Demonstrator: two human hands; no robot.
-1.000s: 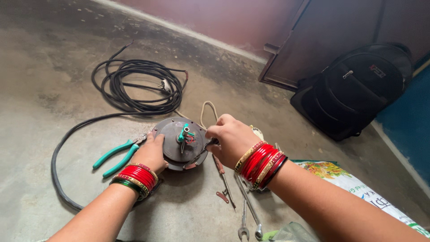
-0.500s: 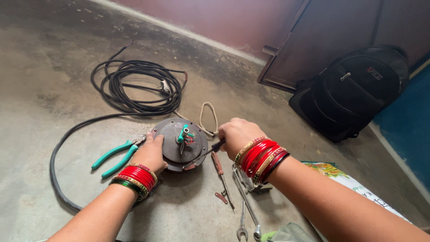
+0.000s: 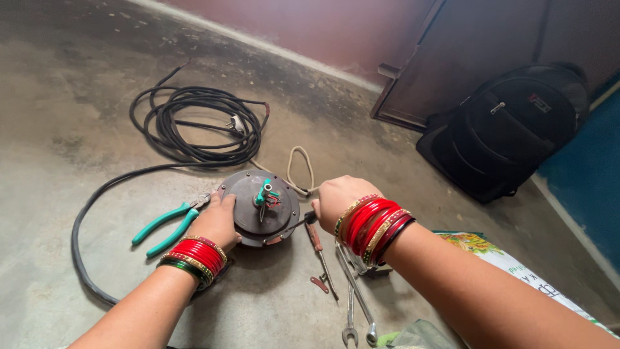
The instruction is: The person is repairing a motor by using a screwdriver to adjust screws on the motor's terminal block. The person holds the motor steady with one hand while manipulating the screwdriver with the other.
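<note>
Between both hands, the round motor housing (image 3: 258,210) sits; left hand (image 3: 216,220) fingers clasp its rim, right hand (image 3: 339,200) apparently fisted.

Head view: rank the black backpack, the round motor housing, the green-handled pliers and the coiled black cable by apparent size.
1. coiled black cable and black backpack: alike, no ranking.
2. round motor housing.
3. green-handled pliers.

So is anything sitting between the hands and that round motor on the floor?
Nothing visible. The left hand rests right against the motor's left edge. The right hand is closed just beside its right edge, apparently around a thin tool reaching towards the motor. The pliers lie off to the left, clear of both.
</note>
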